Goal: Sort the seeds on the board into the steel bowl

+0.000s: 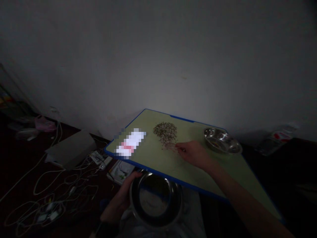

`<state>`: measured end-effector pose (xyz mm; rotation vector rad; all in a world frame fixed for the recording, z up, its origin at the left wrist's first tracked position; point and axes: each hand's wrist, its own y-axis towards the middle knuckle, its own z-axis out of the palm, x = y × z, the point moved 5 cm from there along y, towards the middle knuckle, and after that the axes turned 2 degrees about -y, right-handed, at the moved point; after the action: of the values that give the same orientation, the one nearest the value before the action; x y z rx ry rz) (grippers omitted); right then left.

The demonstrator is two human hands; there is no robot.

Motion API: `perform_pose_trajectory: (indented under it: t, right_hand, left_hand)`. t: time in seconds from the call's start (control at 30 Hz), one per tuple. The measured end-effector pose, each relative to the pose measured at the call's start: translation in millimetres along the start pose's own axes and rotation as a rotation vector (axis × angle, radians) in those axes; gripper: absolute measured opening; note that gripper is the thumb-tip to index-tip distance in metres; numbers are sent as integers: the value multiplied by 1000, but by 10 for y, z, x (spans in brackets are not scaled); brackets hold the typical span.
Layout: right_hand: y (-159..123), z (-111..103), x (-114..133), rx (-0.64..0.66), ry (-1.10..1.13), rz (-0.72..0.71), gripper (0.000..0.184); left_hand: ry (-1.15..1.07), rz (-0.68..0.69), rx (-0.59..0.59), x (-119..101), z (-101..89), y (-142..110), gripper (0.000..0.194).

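A heap of small mixed brown and pale grains or beans lies spread on a pale green tabletop with a blue rim. At the heap's near edge, my right hand pinches a thin, see-through pinkish piece, its exact kind too blurred to make out. Below the table's front edge, my left hand grips the left rim of a round metal bowl, thumb over the rim. This bowl is tilted up toward the tabletop, above my lap, and its inside is dark.
A second shiny metal bowl stands at the table's right side. A lit, pixelated phone-like screen lies at the left. Tangled white cables, a box and plastic bags cover the floor leftward. A wall rises behind.
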<state>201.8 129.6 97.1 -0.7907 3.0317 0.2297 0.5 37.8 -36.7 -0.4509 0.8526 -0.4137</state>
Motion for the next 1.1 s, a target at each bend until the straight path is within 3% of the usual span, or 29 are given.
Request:
perform_pose_trajectory:
  t: [0.8,1.1]
  right_hand:
    - [236,27,81,14,-173,-87,30]
    - [257,27,115,16,-167,-131,31]
  left_hand:
    - [-51,-52,12,22,-6,10,12]
    - [-47,4,14,9,-27,37,11]
